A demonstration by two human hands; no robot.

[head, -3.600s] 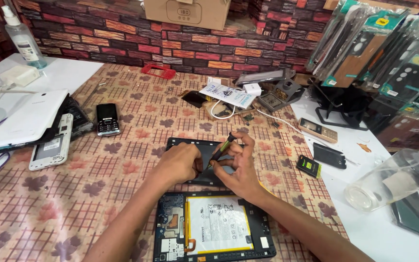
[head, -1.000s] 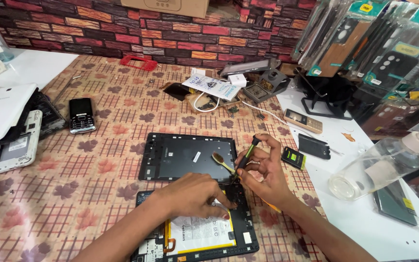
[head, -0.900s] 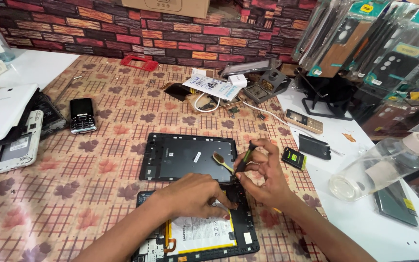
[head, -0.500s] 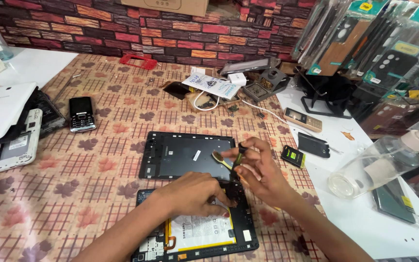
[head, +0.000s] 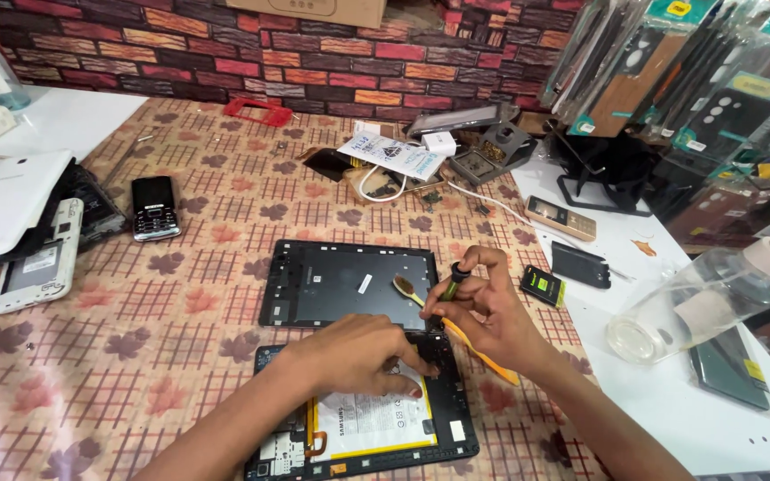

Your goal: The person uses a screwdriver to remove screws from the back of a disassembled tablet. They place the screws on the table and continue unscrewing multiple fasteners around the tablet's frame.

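Observation:
An opened tablet (head: 363, 435) lies at the near table edge, its battery and boards showing. My left hand (head: 363, 354) presses flat on its upper part. My right hand (head: 483, 307) grips a small green-handled screwdriver (head: 450, 283), tip down at the tablet's top right corner, and also holds a wooden-handled brush (head: 405, 288) and an orange pry tool (head: 483, 354). The tablet's black back cover (head: 331, 283) lies just beyond, inner side up.
A black keypad phone (head: 152, 207), a white phone (head: 39, 264) and a white tablet (head: 2, 191) lie at left. At right are a clear spray bottle (head: 715, 289), a small battery (head: 543, 286), a phone (head: 561, 217) and hanging phone cases (head: 670, 71). Cables and papers (head: 389, 156) sit near the brick wall.
My right hand has brought the screwdriver down to the tablet's top right corner. My left hand has stayed on the open tablet.

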